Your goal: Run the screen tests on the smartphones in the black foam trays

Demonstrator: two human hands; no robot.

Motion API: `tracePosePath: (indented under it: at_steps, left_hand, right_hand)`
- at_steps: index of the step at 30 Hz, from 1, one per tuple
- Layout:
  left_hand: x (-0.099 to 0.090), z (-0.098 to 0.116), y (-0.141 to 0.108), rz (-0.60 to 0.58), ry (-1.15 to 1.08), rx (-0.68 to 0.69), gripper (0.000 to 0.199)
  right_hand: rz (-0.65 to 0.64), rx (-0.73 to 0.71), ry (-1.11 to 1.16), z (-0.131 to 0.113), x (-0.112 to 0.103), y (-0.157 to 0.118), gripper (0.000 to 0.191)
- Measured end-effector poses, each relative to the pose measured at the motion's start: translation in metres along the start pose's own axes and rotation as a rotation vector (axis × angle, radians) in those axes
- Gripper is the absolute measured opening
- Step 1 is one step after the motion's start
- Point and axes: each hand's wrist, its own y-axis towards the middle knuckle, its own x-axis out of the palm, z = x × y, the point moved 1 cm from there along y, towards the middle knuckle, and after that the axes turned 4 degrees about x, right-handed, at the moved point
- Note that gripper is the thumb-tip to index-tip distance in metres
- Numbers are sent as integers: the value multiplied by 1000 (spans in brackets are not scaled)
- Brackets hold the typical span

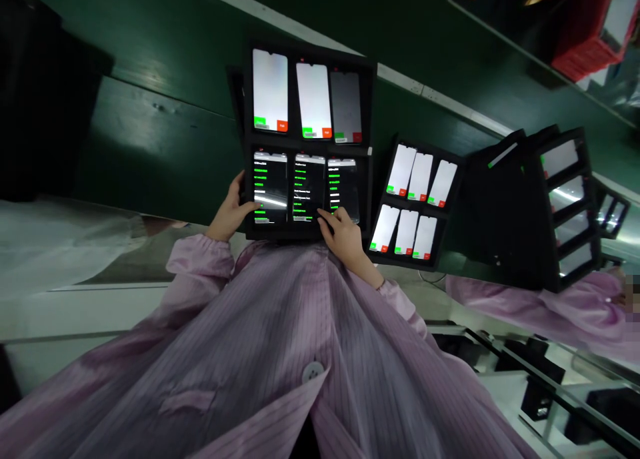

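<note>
In front of me on the green bench lies a black tray (309, 147) with two rows of smartphones. The far row has two bright white screens, one being a phone (271, 89) at the left, and a dimmer grey phone (347, 105) at the right. Dark screens with green and white text lines fill the near row. My left hand (231, 211) is at the tray's left edge, thumb reaching over the near left phone (271, 187), fingers apart. My right hand (344, 237) has its fingers at the lower edge of the near middle phone (309, 187), holding nothing.
To the right lies another black tray (416, 205) of white-screened phones. Farther right are stacked black trays (545, 205) with phones, and a person's pink sleeve (540, 305). Red boxes (590, 39) stand at the upper right. A dark object (35, 99) occupies the bench's left end.
</note>
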Motion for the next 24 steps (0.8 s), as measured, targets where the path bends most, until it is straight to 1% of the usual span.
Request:
tracePosePath:
  at_steps: [6,10,15,21,24]
  left_hand:
    - [-2,1,0,19,-17,-29,87]
    - [-3,0,0,48,-14,-41,83]
    - [1,-4,-2,94,-2,-98,78]
    - [10,-7,-2,101,58,-8,86]
    - [11,-5,-2,98,66,7,88]
  right_hand:
    - [-24,0,-10,-1,1,2,39]
    - [-8,1,9,1,1,2,40]
    - [0,8,18,2,0,2,41]
    - [4,9,30,3,0,1,40]
    - [13,35,27,8,0,0,41]
